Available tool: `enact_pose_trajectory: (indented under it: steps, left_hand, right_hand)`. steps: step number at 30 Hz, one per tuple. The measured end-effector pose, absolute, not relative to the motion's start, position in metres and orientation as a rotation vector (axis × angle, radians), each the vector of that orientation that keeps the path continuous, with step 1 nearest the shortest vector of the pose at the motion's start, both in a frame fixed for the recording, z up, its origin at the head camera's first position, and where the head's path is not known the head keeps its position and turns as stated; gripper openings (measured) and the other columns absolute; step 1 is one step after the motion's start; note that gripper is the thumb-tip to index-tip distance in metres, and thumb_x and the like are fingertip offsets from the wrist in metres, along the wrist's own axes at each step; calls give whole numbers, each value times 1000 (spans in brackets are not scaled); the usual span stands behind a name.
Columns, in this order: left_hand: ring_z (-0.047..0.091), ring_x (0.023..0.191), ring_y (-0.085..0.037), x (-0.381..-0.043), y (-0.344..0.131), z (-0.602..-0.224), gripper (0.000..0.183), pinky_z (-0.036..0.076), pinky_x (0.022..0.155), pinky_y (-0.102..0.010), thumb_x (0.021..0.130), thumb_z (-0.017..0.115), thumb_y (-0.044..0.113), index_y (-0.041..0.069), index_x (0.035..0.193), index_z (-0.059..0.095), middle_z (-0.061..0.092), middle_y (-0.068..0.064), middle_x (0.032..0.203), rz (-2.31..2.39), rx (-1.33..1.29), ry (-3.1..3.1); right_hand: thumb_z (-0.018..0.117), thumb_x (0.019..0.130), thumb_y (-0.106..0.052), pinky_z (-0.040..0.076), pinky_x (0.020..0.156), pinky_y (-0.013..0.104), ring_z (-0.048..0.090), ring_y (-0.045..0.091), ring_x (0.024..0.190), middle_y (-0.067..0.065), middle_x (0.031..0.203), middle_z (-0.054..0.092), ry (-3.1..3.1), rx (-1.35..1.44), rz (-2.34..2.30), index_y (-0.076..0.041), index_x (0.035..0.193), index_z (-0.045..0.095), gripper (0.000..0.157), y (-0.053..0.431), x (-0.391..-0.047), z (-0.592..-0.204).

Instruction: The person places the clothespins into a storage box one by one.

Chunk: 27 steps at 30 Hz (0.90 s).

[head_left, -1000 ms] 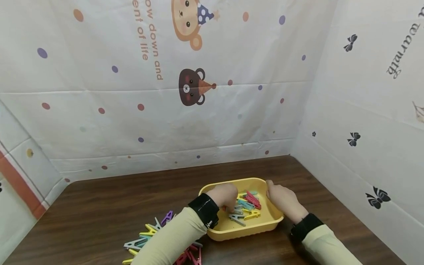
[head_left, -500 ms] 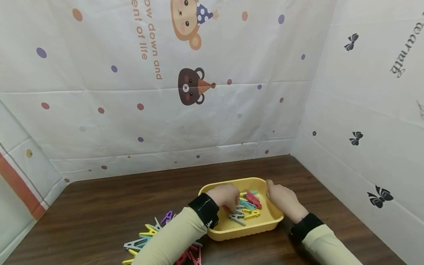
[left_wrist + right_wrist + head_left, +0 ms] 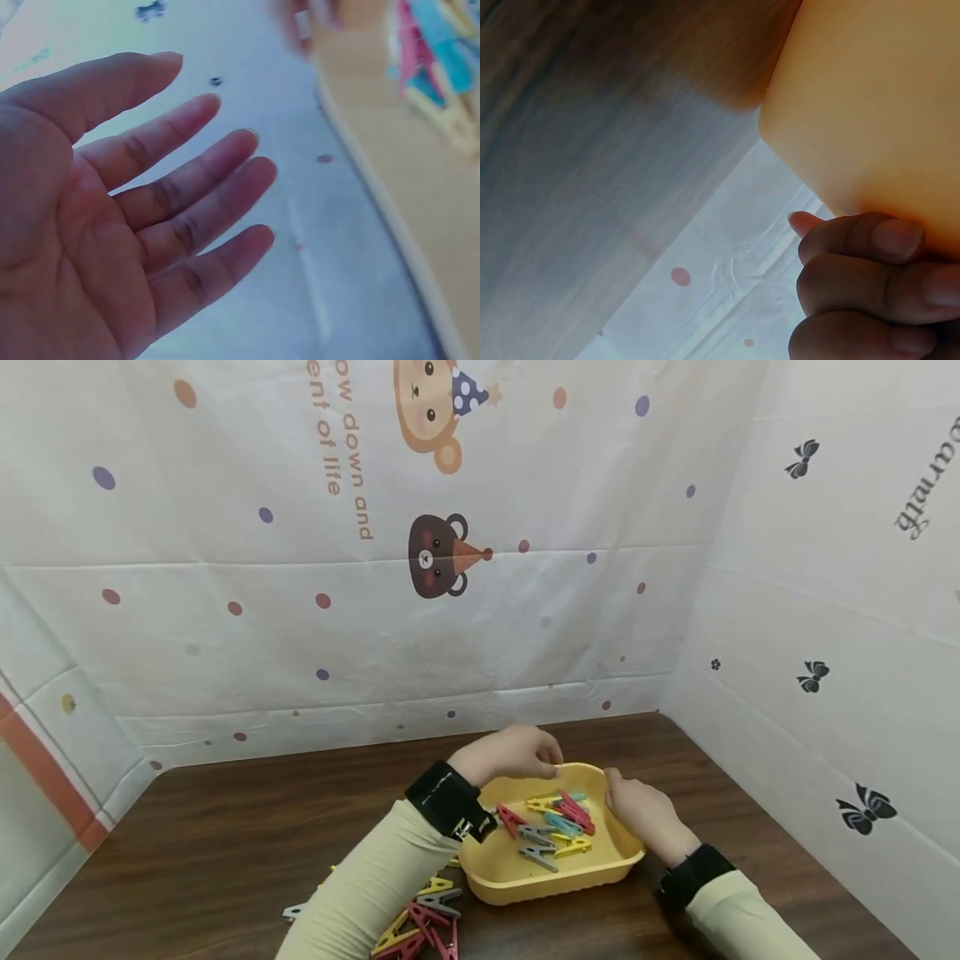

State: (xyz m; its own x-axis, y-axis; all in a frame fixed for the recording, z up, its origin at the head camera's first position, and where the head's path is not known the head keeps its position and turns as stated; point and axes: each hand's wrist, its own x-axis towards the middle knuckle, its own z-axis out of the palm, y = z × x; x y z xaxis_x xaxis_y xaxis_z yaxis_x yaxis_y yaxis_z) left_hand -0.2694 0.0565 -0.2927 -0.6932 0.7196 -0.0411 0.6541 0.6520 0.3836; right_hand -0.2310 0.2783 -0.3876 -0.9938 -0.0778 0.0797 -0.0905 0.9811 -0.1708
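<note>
A yellow plastic basket (image 3: 555, 887) stands on the table with several clothespins inside, among them a pink clothespin (image 3: 576, 810), a grey clothespin (image 3: 537, 857) and a yellow clothespin (image 3: 573, 847). Over its far left rim hovers my left hand (image 3: 513, 753). In the left wrist view that hand (image 3: 112, 217) has its fingers spread and relaxed, holding nothing. My right hand (image 3: 647, 812) grips the basket's right rim near the far corner; the right wrist view has its curled fingers (image 3: 855, 289) against the outer wall. My left forearm hides part of the clothespins on the table.
Left of the basket, a loose pile of clothespins lies on the dark wooden table (image 3: 262, 827), with pink clothespins (image 3: 431, 931) near the front edge. A printed white sheet (image 3: 300, 635) covers the walls behind and at the sides.
My left hand has risen out of the basket toward its far rim, and its fingers have loosened. Grey and red clothespins show where it was. The right hand keeps its hold.
</note>
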Motion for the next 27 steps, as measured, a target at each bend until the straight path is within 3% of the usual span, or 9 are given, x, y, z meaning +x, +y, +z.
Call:
enact_pose_trajectory:
  steps: [9, 15, 21, 27]
  left_hand:
    - [64, 93, -13, -257, 36, -259, 20, 53, 85, -29, 102, 63, 24, 14, 115, 74, 72, -2, 104, 463, 1218, 2717]
    - [66, 99, -14, -243, 9, -255, 18, 55, 89, -32, 100, 66, 22, 14, 113, 74, 74, -2, 110, 373, 1284, 2746]
    - [67, 97, -16, -234, -39, -273, 17, 57, 88, -37, 96, 70, 17, 14, 111, 74, 74, -3, 110, 325, 1152, 2805]
    - [65, 87, -14, -234, -84, -307, 17, 56, 79, -37, 89, 76, 13, 11, 106, 75, 74, -1, 99, 375, 975, 2803]
  right_hand:
    - [51, 103, -11, 40, 50, 30, 50, 18, 56, 8, 66, 56, -3047, 117, 249, 13, 134, 49, 39, 283, -229, -387]
    - [50, 103, -10, 37, 49, 29, 48, 17, 54, 6, 63, 53, -3056, 113, 267, 13, 133, 49, 38, 281, -227, -389]
    - [50, 103, -10, 38, 49, 28, 48, 16, 53, 6, 63, 53, -3035, 160, 218, 14, 132, 50, 38, 276, -229, -387]
    - [48, 104, -11, 39, 50, 28, 49, 16, 54, 6, 63, 52, -3055, 133, 229, 13, 132, 49, 38, 275, -228, -386]
